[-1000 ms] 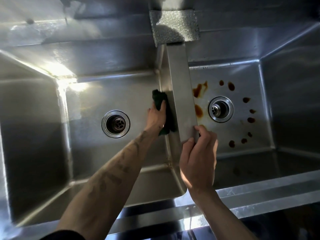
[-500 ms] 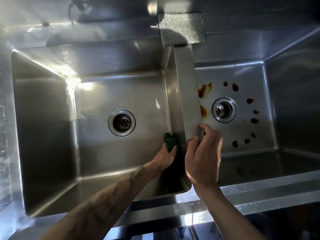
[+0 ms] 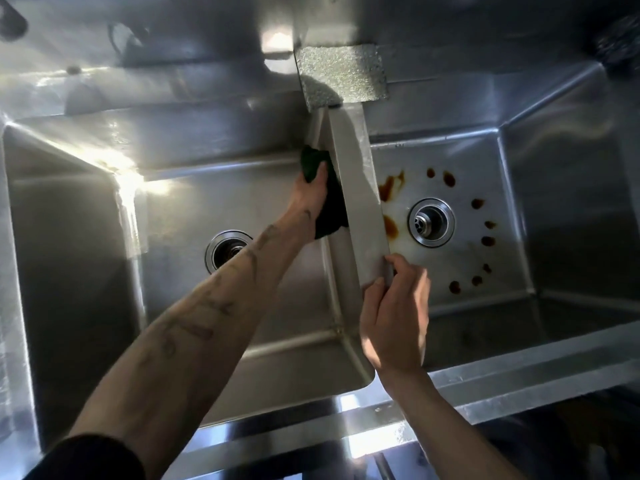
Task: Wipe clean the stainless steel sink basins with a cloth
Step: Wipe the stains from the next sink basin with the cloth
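Now the left hand [image 3: 310, 199], fingers curled round the green cloth [image 3: 330, 209], presses it high on the divider [image 3: 360, 202] wall of the left basin [image 3: 207, 202]; a moment ago it was low, near the front. So this wall seems nearly wiped. The right hand [image 3: 394, 317] grips the divider's top. Brown stains [image 3: 389, 188] wait in the right basin [image 3: 467, 188]. No writing is readable.
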`<state>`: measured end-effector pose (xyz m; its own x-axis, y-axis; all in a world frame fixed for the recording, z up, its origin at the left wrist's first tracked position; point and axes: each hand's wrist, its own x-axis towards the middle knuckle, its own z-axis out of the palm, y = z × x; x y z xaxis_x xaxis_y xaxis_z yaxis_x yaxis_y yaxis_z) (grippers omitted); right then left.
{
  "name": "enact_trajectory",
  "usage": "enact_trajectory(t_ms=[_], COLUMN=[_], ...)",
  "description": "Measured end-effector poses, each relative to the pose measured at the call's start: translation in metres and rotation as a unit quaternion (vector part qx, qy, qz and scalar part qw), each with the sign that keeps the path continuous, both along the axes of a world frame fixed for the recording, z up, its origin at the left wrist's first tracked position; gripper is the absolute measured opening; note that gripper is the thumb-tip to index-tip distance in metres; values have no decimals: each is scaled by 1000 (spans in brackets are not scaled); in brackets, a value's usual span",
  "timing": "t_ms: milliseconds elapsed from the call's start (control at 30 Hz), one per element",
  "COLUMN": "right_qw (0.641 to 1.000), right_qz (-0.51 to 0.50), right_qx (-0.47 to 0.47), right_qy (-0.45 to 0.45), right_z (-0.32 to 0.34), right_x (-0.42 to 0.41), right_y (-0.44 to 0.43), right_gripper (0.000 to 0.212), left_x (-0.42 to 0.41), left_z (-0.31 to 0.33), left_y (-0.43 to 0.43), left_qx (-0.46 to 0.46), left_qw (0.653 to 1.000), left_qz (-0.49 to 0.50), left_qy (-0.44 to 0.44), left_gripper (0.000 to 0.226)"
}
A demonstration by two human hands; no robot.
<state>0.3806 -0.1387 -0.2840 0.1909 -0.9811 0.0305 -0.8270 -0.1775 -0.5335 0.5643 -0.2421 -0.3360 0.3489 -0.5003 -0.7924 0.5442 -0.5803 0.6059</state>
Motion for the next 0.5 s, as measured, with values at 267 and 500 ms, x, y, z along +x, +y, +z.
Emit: enact_trajectory(t_ms=[267,500], right_qw=[1000,997], right_qz=[2,-3], right_qx=[11,50], right_qy=[-15,-59], right_z=[1,6], right_x=[-1,-4], right_y=[-1,-2], right_gripper=[30,28], left_x=[-29,-46], left_z=[36,93], left_y=[56,78], left_qx=[-38,-45], left_qw=[999,991], left_qz=[-21,-12], left_qy=[-26,-129], left_gripper=[41,25])
